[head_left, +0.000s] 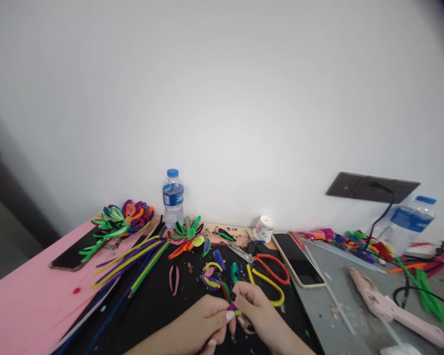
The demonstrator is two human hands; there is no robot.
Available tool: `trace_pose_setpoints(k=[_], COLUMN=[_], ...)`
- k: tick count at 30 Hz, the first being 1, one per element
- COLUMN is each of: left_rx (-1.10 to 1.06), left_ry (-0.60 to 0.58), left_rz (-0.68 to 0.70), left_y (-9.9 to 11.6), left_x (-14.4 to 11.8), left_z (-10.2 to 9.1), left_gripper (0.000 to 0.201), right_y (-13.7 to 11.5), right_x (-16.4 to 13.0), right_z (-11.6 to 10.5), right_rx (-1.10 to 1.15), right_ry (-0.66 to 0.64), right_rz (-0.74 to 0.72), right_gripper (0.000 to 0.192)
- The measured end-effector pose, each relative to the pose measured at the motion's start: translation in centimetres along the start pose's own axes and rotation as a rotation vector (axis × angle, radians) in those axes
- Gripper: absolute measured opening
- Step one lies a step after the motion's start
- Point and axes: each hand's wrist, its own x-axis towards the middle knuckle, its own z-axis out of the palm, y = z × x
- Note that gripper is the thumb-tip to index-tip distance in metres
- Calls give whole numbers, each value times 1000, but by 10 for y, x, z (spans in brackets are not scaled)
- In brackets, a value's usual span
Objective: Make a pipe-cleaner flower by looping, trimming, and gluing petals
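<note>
Left hand [202,318] and right hand [258,310] angled inward, close together, both pinching a pipe cleaner [231,306] over the mat [155,305]. Bottle [173,195]: blue label, white characters too small to read. Cup [263,229] lettering likewise.

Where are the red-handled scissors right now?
In the head view, the red-handled scissors lie right of centre, beyond the right hand, just left of the pale-edged phone and on the near side of the white paper cup.
</note>
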Motion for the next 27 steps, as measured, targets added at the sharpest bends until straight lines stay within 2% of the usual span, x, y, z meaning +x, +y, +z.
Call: trace_pose_setpoints(k=[9, 14, 20, 27], left_rx=[-63, -89, -90, 41], left_ry=[52, 62, 25, -30], left_rz=[18, -9, -5, -19], left_y=[-12, -13, -13, -11], left_x=[6, 8, 9, 4], left_z=[-4, -3, -1, -1], left_gripper=[35, 35, 36, 34], right_y=[-3, -3, -2, -3], right_x=[-1, -1, -1, -4], right_z=[-4, -3, -6, -6], right_rx=[-311, -374, -407, -517], right_ry=[35, 57, 38, -52], right_rz=[-109, -182, -187, -149], right_gripper=[28, 26, 25, 24])
